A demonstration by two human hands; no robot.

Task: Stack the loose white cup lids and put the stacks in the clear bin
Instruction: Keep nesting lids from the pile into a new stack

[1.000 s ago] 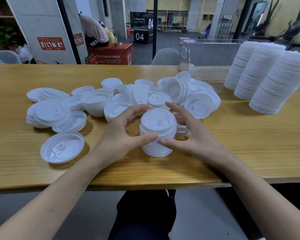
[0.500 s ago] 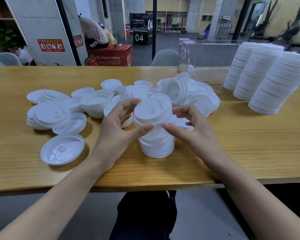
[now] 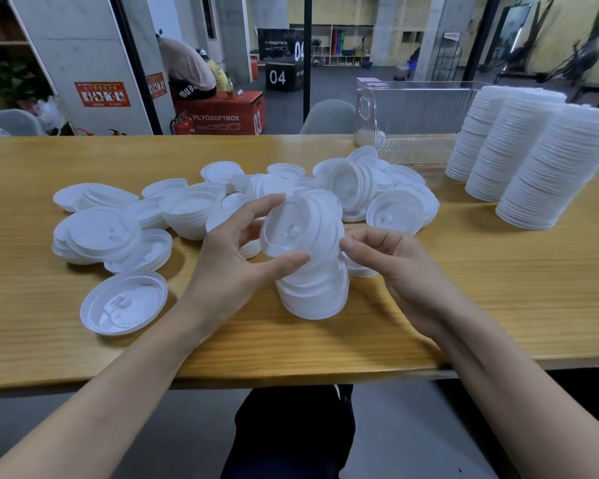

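A short stack of white cup lids (image 3: 310, 267) stands near the table's front edge, its top leaning toward me. My left hand (image 3: 232, 261) grips the stack's upper lids from the left, thumb in front and fingers behind. From the right, the fingertips of my right hand (image 3: 398, 267) press against the same stack. Loose white lids (image 3: 194, 209) lie scattered over the middle of the wooden table (image 3: 498, 288). One upturned lid (image 3: 123, 302) lies alone at the front left. The clear bin (image 3: 412, 122) stands at the back right.
Three tall leaning stacks of lids (image 3: 529, 164) stand on the table to the right of the bin. Grey chair backs (image 3: 329, 115) show behind the far edge. A glass wall behind shows a gym room with a person on a red box.
The stack has gone from flat and pressed down to raised and tilted toward me. Both hands lifted and shifted slightly up along it.
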